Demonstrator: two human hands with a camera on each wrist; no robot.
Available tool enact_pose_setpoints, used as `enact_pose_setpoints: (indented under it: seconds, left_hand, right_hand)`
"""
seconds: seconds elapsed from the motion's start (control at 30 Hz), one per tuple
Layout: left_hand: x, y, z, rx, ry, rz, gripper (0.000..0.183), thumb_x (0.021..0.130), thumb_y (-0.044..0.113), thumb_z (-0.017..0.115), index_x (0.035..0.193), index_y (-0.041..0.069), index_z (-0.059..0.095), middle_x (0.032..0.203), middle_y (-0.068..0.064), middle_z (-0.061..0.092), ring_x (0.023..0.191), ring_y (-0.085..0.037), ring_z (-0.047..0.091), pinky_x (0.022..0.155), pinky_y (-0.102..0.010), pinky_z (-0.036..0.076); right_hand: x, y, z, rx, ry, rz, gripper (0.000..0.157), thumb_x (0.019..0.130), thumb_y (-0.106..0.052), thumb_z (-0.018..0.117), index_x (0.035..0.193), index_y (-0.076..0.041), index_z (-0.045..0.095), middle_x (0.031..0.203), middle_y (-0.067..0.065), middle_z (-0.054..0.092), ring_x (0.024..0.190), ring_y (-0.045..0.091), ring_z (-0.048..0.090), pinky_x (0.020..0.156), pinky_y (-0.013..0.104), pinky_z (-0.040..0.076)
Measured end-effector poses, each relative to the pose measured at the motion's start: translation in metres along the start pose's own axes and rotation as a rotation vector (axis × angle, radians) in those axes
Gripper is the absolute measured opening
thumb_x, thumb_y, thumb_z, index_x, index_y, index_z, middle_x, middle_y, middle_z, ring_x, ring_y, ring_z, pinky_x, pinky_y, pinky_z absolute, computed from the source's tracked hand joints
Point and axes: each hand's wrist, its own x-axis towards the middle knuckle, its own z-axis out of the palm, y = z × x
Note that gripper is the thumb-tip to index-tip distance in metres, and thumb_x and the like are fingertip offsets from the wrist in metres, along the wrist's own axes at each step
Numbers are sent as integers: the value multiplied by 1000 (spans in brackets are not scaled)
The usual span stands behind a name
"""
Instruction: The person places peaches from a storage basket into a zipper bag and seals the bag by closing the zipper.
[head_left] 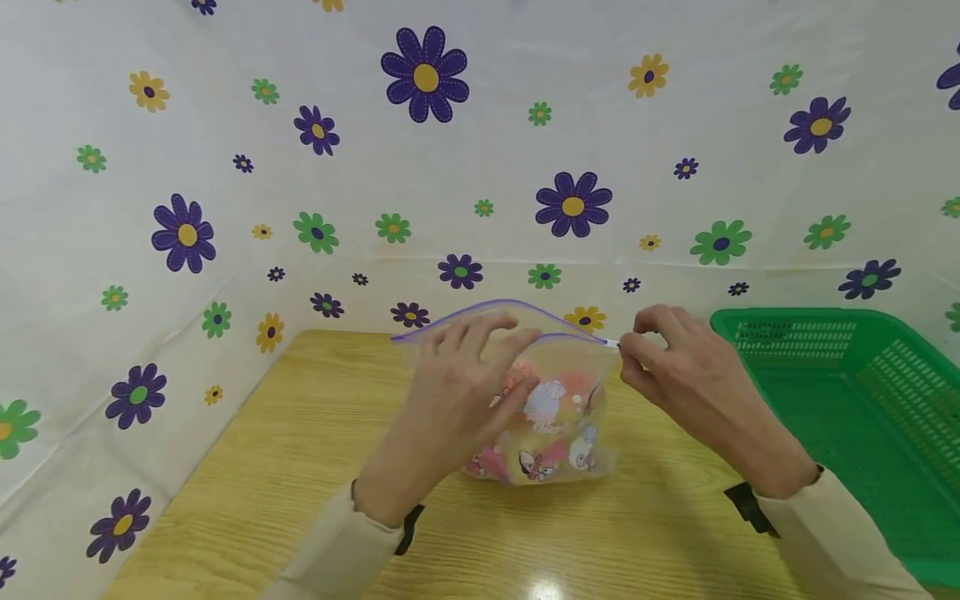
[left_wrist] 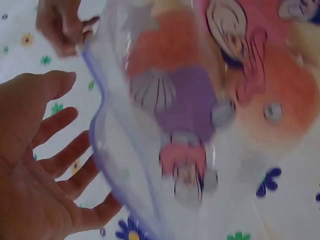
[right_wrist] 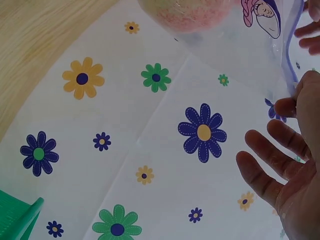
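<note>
A clear zip bag [head_left: 555,446] with cartoon prints stands on the wooden table, its purple-edged mouth [head_left: 510,302] parted. Fuzzy orange-pink and pale contents [right_wrist: 195,15] show through the plastic; their kind cannot be made out. At the mouth's right end, my right hand [head_left: 693,383] pinches the corner by a small white zip slider [head_left: 611,343] between thumb and forefinger, the other fingers loose. My left hand [head_left: 457,396] is spread in front of the bag's left half. In the left wrist view, that hand's fingers [left_wrist: 70,150] are relaxed beside the purple edge and grip nothing.
A green plastic basket [head_left: 795,321] stands to the right on the wooden table [head_left: 300,467]. Behind and to the left hangs a white cloth [head_left: 337,192] with purple, green and yellow flowers. Dark straps [head_left: 752,507] sit at both wrists.
</note>
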Motion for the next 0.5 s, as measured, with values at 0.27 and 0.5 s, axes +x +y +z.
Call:
enact_pose_setpoints:
  seconds: [0.27,0.5]
  left_hand:
    - [21,5,31,146,69,159,29,100,36,68,127,25,67,127,1,67,119,-23,62,104,-55,49]
    - [22,-3,38,138,110,217,12,100,31,68,108,21,69,100,2,66,98,-20,65,100,-48,53]
  right_hand:
    - [-3,-5,-2,6,-32,-39,12,100,-17,52,94,-13,61,103,12,61,82,26,58,62,32,51]
    - [-4,-7,-1,-31,-12,-87,47,111,-33,20,96,-13,60,99,11,61,83,26,58,62,34,53]
